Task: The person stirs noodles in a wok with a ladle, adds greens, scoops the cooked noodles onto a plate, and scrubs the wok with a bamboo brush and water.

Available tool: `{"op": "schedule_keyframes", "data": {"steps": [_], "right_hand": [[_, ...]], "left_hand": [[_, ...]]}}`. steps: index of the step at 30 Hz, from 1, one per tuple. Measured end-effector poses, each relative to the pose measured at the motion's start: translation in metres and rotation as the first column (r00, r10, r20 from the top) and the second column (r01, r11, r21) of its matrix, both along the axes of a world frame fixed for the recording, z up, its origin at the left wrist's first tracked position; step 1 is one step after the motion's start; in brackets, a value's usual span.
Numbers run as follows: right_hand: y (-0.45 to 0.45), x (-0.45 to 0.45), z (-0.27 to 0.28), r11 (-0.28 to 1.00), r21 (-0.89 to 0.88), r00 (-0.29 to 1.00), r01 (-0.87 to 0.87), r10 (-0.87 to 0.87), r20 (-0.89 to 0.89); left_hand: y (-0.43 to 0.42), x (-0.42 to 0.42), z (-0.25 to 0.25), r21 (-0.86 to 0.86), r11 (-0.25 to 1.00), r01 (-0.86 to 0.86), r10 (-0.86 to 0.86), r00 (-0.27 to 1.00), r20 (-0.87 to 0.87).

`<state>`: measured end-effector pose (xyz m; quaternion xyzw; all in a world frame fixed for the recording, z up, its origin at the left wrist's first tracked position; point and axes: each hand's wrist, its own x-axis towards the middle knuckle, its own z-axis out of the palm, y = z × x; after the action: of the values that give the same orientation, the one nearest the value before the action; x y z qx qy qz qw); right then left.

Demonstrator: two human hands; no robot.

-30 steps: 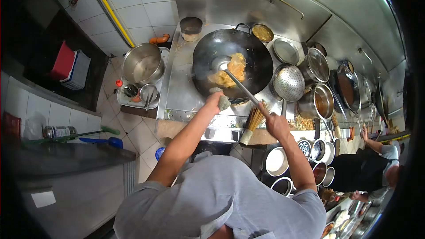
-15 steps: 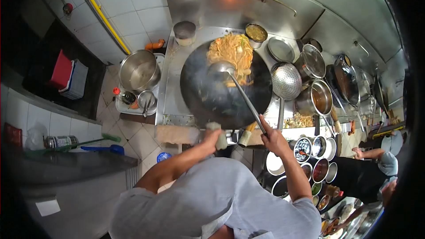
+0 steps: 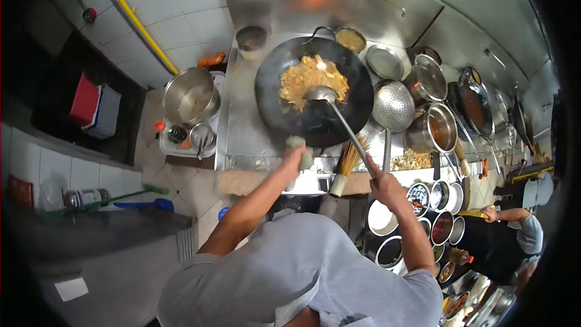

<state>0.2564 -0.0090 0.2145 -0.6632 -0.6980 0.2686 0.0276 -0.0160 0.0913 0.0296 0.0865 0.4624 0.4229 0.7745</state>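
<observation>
My left hand (image 3: 294, 161) is closed on a greyish cloth (image 3: 307, 158) at the near edge of a large dark wok (image 3: 272, 72); the wok's grip there is hidden. Stir-fried noodles (image 3: 299, 82) lie in the middle of the wok. In my right hand (image 3: 387, 190) is the long handle of a metal ladle (image 3: 322, 92), its bowl resting against the near side of the noodles. A bamboo wok brush (image 3: 348, 163) stands between my hands, at the stove's front edge.
A perforated skimmer (image 3: 393, 106) and several pots, among them one with brown liquid (image 3: 440, 130), stand to the right. Bowls of seasonings (image 3: 440, 227) are beside my right arm. A steel pot (image 3: 190, 94) stands at left. A co-worker's hand (image 3: 489, 212) is at far right.
The wok has moved away from me and its far rim now shows. The noodles have dropped from the far side into the middle. Both hands have shifted slightly, and the steam has thinned.
</observation>
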Motion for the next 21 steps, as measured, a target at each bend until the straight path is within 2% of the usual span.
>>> {"op": "schedule_keyframes", "data": {"steps": [1,3,4,5,7,9,11,12,14,16,18,19,21], "right_hand": [[0.004,0.000,-0.004,0.991,0.131,0.990,-0.036,0.018,0.138],[0.001,0.001,0.008,0.987,0.161,0.992,-0.011,-0.009,0.122],[-0.001,0.005,0.012,0.987,0.123,0.990,0.103,-0.090,-0.110],[-0.007,0.006,0.016,0.979,0.040,0.927,0.199,-0.175,-0.332],[-0.004,-0.014,0.044,0.910,-0.187,0.796,0.371,-0.415,-0.441],[0.009,-0.026,0.037,0.870,-0.256,0.687,0.422,-0.491,-0.536],[0.031,-0.025,-0.020,0.869,-0.202,0.651,0.452,-0.476,-0.591],[0.041,-0.041,-0.021,0.836,-0.233,0.626,0.497,-0.532,-0.570],[0.059,-0.061,-0.070,0.826,-0.276,0.512,0.491,-0.530,-0.676],[0.071,-0.068,-0.084,0.822,-0.314,0.419,0.476,-0.526,-0.740],[0.080,-0.058,-0.083,0.806,-0.499,0.260,0.317,-0.580,-0.772],[0.082,-0.057,-0.079,0.806,-0.500,0.259,0.316,-0.580,-0.772],[0.087,-0.059,-0.072,0.846,-0.396,0.418,0.357,-0.524,-0.742]], "left_hand": [[-0.015,0.009,-0.004,0.027,0.999,0.018,-0.013,0.985,-0.172],[-0.048,0.011,-0.006,-0.043,0.999,0.032,-0.039,0.986,-0.164],[-0.051,0.014,0.008,0.007,0.998,-0.069,0.070,0.982,-0.174],[-0.038,0.011,0.013,0.000,0.997,-0.072,0.071,0.981,-0.178],[-0.008,-0.002,0.018,-0.051,0.992,-0.118,0.120,0.992,0.041],[0.041,-0.006,-0.001,0.011,0.998,-0.069,0.067,0.991,0.117],[0.069,-0.009,-0.020,0.019,1.000,-0.008,0.004,0.983,0.181],[0.078,-0.009,-0.024,0.028,0.998,0.052,-0.058,0.969,0.239],[0.082,-0.004,-0.027,-0.018,1.000,0.025,-0.021,0.981,0.192],[0.088,-0.007,-0.025,-0.060,0.998,0.006,0.002,0.991,0.131],[0.086,-0.007,-0.021,-0.100,0.994,0.052,-0.037,0.989,0.144],[0.086,-0.007,-0.016,-0.101,0.994,0.051,-0.036,0.989,0.142],[0.087,-0.007,-0.002,-0.243,0.968,0.068,-0.040,0.992,0.119]]}}
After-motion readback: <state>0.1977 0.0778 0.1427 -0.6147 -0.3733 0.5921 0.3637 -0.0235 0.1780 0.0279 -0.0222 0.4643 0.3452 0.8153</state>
